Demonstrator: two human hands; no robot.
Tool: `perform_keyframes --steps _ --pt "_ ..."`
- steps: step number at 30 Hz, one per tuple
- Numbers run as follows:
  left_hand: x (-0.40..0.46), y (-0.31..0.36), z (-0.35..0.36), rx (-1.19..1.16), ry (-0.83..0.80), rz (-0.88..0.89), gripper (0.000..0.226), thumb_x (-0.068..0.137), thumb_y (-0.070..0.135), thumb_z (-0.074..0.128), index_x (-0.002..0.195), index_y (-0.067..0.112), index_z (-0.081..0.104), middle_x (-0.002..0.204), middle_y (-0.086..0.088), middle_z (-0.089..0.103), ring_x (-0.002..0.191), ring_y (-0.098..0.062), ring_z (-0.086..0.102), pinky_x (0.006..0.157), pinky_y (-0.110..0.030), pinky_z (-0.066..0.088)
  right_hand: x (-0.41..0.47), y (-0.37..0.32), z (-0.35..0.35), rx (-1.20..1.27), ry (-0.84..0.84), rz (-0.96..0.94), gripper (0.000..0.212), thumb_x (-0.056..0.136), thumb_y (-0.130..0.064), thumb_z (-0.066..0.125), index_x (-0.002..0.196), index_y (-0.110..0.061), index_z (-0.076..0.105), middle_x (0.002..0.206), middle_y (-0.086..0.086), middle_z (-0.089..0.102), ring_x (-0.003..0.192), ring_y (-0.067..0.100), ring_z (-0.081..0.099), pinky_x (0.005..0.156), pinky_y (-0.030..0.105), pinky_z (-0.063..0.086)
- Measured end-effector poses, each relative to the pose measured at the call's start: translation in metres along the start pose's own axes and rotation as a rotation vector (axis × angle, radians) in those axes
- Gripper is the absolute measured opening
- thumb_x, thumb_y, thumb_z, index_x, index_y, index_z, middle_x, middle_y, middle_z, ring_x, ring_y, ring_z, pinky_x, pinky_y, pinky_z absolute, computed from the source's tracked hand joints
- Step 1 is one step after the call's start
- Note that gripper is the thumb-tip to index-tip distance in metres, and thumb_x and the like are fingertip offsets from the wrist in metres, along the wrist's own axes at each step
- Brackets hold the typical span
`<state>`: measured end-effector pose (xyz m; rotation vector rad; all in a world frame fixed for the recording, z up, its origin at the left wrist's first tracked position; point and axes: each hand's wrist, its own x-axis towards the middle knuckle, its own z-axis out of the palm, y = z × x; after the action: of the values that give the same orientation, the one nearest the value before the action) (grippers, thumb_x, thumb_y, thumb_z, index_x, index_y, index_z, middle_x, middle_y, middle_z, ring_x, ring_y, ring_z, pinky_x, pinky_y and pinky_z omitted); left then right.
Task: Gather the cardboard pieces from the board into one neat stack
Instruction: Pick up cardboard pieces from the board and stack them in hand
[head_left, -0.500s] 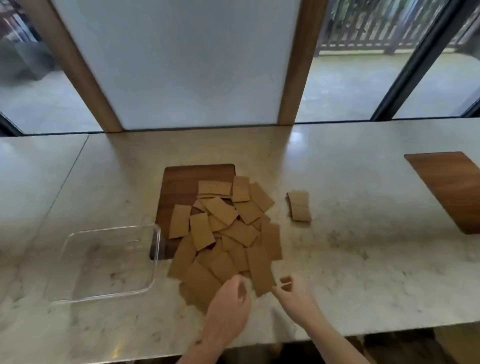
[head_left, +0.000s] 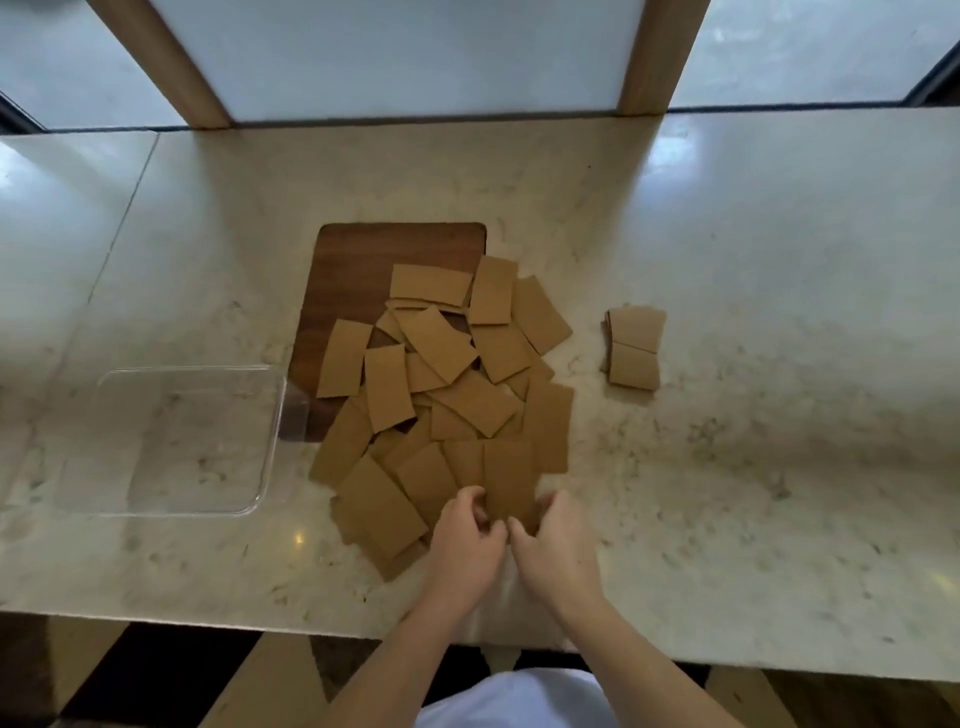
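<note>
- cardboard pieces (head_left: 447, 384) lie overlapped, spilling off the board (head_left: 353, 270) toward the near counter edge; likely light, thin, stiff, slippery on each other
- left hand (head_left: 465, 545) pinches one piece's near edge
- right hand (head_left: 558, 545) curls round its other side; small stack (head_left: 634, 345) sits apart, rightward

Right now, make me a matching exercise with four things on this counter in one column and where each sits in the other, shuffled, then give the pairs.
Things
1. clear plastic container
2. small cardboard stack
3. wooden board
4. both hands

Places
A. right of the scattered pile, on the counter
B. at the pile's near edge, on one piece
C. left of the pile, against the board's corner
D. under the pile's far part

Pairs: 1-C, 2-A, 3-D, 4-B
</note>
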<state>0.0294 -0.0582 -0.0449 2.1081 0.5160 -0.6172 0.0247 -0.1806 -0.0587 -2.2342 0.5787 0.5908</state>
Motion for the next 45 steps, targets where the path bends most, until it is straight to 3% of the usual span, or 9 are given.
perform_keyframes --steps 8,13,17,22,27,31,37,41,45 --pt "0.013 0.014 0.016 -0.085 0.046 -0.133 0.029 0.099 0.040 0.064 0.122 0.025 0.055 0.102 0.005 0.063 0.091 -0.009 0.061 0.070 -0.024 0.046 0.013 0.008 -0.020 0.005 -0.158 -0.054 0.028 0.099 -0.041 0.059 0.109 -0.015 0.058 0.110 0.005 0.057 0.098 0.023 0.057 0.085 0.042 0.052" --pt "0.016 0.021 0.005 -0.264 -0.086 -0.142 0.014 0.101 0.037 0.063 0.101 0.023 0.065 0.089 0.004 0.066 0.068 -0.008 0.062 0.055 -0.015 0.047 0.024 0.009 -0.044 0.265 -0.291 0.025 0.022 0.101 -0.032 0.061 0.087 -0.015 0.061 0.081 0.000 0.063 0.071 0.014 0.058 0.063 0.030 0.045" --pt "0.016 0.026 -0.009 -0.408 -0.213 -0.108 0.026 0.103 0.028 0.063 0.084 0.011 0.064 0.075 -0.006 0.059 0.068 -0.017 0.055 0.066 -0.030 0.045 0.028 0.005 -0.069 0.498 -0.403 0.100 0.031 0.102 -0.032 0.062 0.076 -0.014 0.060 0.063 -0.002 0.057 0.055 0.011 0.053 0.053 0.024 0.043" --pt "0.018 0.031 -0.025 -0.379 -0.410 -0.138 0.031 0.105 0.021 0.059 0.075 0.016 0.055 0.061 0.010 0.053 0.055 -0.004 0.050 0.058 -0.017 0.042 0.048 -0.014 -0.091 0.572 -0.378 0.078 0.023 0.096 -0.038 0.069 0.116 -0.026 0.069 0.089 -0.002 0.069 0.066 0.006 0.062 0.059 0.022 0.049" --pt "0.021 0.036 -0.035 -0.477 -0.359 -0.204 0.020 0.101 0.019 0.066 0.082 0.013 0.071 0.073 0.003 0.071 0.066 -0.006 0.067 0.062 -0.022 0.054 0.051 -0.030 -0.087 0.490 -0.404 0.053 0.012 0.094 -0.031 0.070 0.105 -0.030 0.074 0.084 -0.015 0.074 0.062 0.001 0.061 0.059 0.022 0.046" --pt "0.029 0.034 -0.048 -0.477 -0.090 -0.203 0.004 0.087 0.028 0.081 0.084 0.031 0.081 0.083 0.015 0.076 0.092 -0.015 0.069 0.082 -0.039 0.058 0.038 -0.029 -0.079 0.617 -0.424 0.169 0.018 0.090 -0.024 0.077 0.106 -0.020 0.072 0.085 -0.007 0.076 0.069 0.005 0.068 0.062 0.025 0.048" --pt "0.047 0.050 -0.043 -0.664 0.169 -0.177 0.031 0.075 0.019 0.091 0.100 0.025 0.074 0.109 -0.002 0.074 0.105 -0.023 0.069 0.085 -0.040 0.058 0.002 -0.036 -0.058 0.896 -0.539 0.274 0.025 0.088 -0.010 0.078 0.110 -0.007 0.066 0.080 0.001 0.077 0.079 0.019 0.075 0.059 0.024 0.055" --pt "0.050 0.065 -0.030 -1.252 0.086 -0.330 0.032 0.088 0.002 0.077 0.117 0.003 0.064 0.093 -0.022 0.079 0.082 -0.032 0.079 0.064 -0.037 0.063 -0.005 -0.047 -0.044 0.985 -0.525 0.335 0.026 0.092 -0.012 0.074 0.117 -0.009 0.067 0.100 0.009 0.080 0.087 0.023 0.075 0.068 0.030 0.054" --pt "0.050 0.061 -0.031 -1.380 -0.228 -0.398 0.025 0.106 0.027 0.054 0.110 0.006 0.069 0.088 -0.017 0.076 0.075 -0.030 0.075 0.067 -0.042 0.064 0.006 -0.047 -0.054 0.712 -0.645 0.253 0.022 0.098 -0.029 0.068 0.110 -0.010 0.069 0.090 0.007 0.077 0.073 0.014 0.069 0.068 0.028 0.054"
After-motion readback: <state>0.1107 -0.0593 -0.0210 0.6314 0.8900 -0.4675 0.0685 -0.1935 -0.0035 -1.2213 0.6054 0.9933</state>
